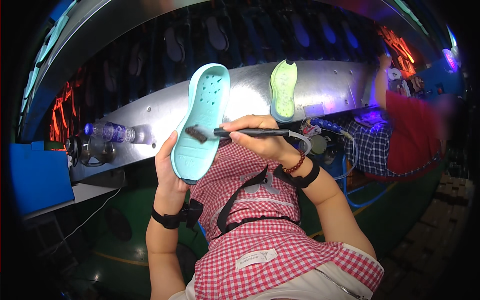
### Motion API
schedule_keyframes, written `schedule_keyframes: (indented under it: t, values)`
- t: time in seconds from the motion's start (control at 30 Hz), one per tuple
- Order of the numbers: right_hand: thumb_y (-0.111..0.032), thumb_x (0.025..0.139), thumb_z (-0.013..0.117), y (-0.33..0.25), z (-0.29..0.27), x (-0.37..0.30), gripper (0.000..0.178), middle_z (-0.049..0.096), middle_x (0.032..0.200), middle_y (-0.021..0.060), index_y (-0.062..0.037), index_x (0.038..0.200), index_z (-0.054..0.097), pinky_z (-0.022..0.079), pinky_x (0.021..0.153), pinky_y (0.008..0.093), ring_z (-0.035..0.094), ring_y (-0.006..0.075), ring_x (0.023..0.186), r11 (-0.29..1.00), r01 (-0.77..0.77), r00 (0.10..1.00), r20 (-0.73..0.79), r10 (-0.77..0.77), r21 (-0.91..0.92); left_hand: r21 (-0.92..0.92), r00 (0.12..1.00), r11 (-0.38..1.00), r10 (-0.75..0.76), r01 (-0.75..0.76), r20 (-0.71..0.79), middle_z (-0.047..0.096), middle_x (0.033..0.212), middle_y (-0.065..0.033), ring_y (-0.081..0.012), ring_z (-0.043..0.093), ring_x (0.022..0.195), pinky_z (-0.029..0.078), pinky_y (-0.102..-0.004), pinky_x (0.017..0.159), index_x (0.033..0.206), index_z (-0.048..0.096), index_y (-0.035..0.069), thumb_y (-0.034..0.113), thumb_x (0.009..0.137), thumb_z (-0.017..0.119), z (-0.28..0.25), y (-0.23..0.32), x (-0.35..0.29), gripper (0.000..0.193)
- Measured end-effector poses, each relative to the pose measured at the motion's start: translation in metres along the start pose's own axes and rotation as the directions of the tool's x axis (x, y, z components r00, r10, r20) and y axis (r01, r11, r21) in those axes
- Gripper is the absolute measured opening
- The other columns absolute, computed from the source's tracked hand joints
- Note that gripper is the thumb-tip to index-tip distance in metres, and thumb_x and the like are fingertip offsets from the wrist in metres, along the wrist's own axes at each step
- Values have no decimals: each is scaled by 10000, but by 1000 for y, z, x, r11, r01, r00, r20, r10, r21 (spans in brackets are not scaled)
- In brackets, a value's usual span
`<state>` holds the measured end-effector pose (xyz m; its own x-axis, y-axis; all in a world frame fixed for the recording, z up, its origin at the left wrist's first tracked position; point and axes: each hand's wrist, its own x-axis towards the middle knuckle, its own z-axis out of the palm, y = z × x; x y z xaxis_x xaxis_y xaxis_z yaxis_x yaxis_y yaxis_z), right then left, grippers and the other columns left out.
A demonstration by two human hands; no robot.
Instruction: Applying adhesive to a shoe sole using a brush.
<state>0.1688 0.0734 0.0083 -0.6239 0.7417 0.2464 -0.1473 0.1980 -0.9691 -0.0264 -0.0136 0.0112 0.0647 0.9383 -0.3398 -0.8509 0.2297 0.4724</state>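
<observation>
A light turquoise shoe sole point(204, 107) is held up in my left hand point(167, 162), its hollow inner side toward me. My fingers wrap its left edge near the heel, and some fingertips show at the right edge. My right hand point(262, 140) grips a black-handled brush point(250, 132) with a clear hose running from the handle's end. The dark bristles point(196, 133) lie at the sole's inner surface, toward the heel. Several small holes dot the forefoot part of the sole. Beyond my right hand, a yellow-green sole piece point(285, 90) rests on the metal surface.
The curved metal ledge point(250, 85) runs across in front of me. A plastic bottle point(111, 132) lies on its left part. Behind the ledge, several soles point(217, 34) stand in a dark conveyor. A person in a red top point(412, 130) sits at the right. Orange glowing heaters point(397, 42) show at both ends.
</observation>
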Motion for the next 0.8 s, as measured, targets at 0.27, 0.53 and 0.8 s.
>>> schedule_keyframes:
  t: [0.27,0.53,0.8]
  values:
    - [-29,743,643,17,-21,25,186,661,928,151,4,926,647,466,748,320,633,240,792,834,244,923,-146,-357,-495,-25,995,999,-42,40,-89,557,1108,-216,-330,621,908,541,-471,748,1240,400,-53,279,904,385,4,-13,-8,472]
    - [-31,721,628,6,37,5,295,630,1015,197,32,1009,624,481,735,310,612,258,801,862,182,954,-126,-270,-473,-60,988,995,64,-73,-140,580,1088,-196,-299,611,943,512,-398,816,1179,454,-63,279,909,396,-4,-10,7,440]
    - [-155,855,503,-48,-34,-2,284,651,941,169,61,986,632,468,777,253,611,173,818,911,-95,986,162,32,401,233,944,926,320,-296,-75,558,1099,-227,-370,602,887,505,-506,771,1210,434,-51,383,918,307,40,60,-22,538]
